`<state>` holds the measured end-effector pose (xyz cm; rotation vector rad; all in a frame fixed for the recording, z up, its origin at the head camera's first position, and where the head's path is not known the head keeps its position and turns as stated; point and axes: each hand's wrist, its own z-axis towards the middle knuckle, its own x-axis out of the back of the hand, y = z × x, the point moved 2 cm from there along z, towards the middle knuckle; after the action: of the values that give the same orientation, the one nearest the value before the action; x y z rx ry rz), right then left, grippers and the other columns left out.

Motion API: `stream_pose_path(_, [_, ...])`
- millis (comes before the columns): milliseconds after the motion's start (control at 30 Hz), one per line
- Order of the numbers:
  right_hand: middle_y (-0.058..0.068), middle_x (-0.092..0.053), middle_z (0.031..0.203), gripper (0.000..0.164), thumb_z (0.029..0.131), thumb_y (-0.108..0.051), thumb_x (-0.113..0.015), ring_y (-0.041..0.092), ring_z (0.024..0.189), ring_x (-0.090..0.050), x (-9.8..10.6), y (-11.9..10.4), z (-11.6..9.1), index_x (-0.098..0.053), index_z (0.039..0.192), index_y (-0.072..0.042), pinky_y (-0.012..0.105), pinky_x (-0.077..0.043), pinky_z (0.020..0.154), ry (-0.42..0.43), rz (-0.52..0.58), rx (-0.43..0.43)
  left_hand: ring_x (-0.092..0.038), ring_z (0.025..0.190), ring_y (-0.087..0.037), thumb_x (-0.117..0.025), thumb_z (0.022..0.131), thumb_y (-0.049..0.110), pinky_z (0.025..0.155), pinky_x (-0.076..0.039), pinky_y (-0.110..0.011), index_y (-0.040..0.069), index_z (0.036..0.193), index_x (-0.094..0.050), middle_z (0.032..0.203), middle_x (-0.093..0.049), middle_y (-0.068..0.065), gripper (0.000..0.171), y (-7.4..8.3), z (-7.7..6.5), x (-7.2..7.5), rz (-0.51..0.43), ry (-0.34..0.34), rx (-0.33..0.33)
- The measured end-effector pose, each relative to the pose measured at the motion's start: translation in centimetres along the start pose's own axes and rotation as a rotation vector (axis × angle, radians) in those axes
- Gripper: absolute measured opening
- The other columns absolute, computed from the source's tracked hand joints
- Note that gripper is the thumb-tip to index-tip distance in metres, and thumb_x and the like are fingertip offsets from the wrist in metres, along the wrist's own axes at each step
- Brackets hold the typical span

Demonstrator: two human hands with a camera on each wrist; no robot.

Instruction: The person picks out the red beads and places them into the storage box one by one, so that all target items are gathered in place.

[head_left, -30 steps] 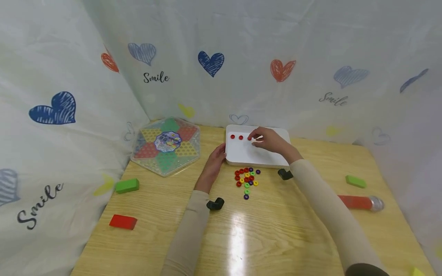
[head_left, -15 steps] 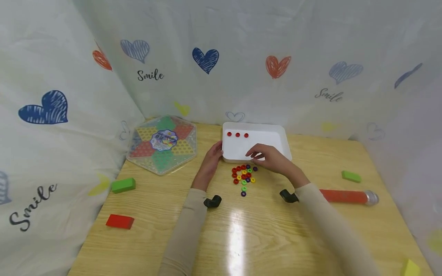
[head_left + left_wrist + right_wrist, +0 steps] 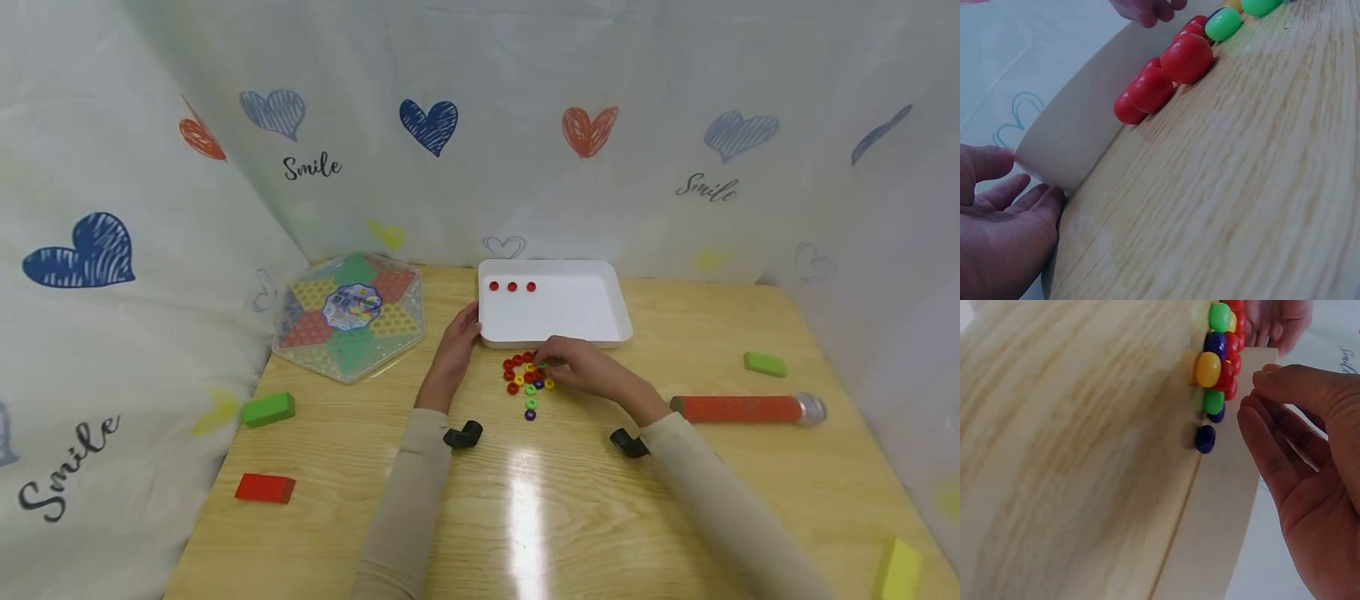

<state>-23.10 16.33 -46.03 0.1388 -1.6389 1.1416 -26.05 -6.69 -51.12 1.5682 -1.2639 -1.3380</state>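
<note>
Three red ring beads [image 3: 512, 287] lie in a row near the back left of the white tray [image 3: 573, 308]. My left hand [image 3: 455, 346] rests at the tray's left side; in the left wrist view its thumb and relaxed fingers [image 3: 1029, 200] touch the corner. Just in front of the tray is a loose group of red, yellow, green and purple ring beads [image 3: 513, 388]. My right hand [image 3: 592, 368] is over the right part of this group and hides some beads. In the right wrist view its thumb and fingers [image 3: 1266, 437] are bent with a gap, nothing visible between them.
A hexagonal star-patterned board-game box [image 3: 348, 317] lies at the left. Green [image 3: 268, 410] and red [image 3: 266, 488] blocks lie in front of it. At the right are a red tube [image 3: 738, 408], a green block [image 3: 765, 363] and a yellow block [image 3: 897, 571]. A printed curtain [image 3: 480, 192] stands behind.
My right hand has left the third red bead in the tray and come back toward me, down to the bead group. My left hand has stayed at the tray's left side.
</note>
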Motion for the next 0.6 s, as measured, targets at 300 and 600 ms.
stream_pose_path(300, [-0.005, -0.066, 0.099, 0.019, 0.088, -0.002, -0.063, 0.011, 0.092, -0.06, -1.9, 1.2, -0.1, -0.07, 0.1, -0.015, 0.031, -0.052, 0.083, 0.005, -0.013, 0.035, -0.031, 0.141, -0.013, -0.042, 0.102, 0.009, 0.116, -0.026, -0.031, 0.014, 0.148, -0.037, 0.153, -0.036, -0.003, 0.046, 0.0, 0.0, 0.0, -0.01, -0.001, 0.003])
stream_pose_path(600, [-0.006, -0.065, 0.102, 0.017, 0.089, -0.012, -0.069, 0.01, 0.096, -0.06, -2.9, 0.8, -0.4, -0.068, 0.105, -0.018, 0.032, -0.052, 0.085, -0.004, -0.005, -0.024, -0.028, 0.142, -0.011, -0.042, 0.102, 0.009, 0.117, -0.025, -0.03, 0.014, 0.149, -0.035, 0.155, -0.033, -0.002, 0.048, 0.2, -0.1, 0.1, -0.011, -0.007, 0.011])
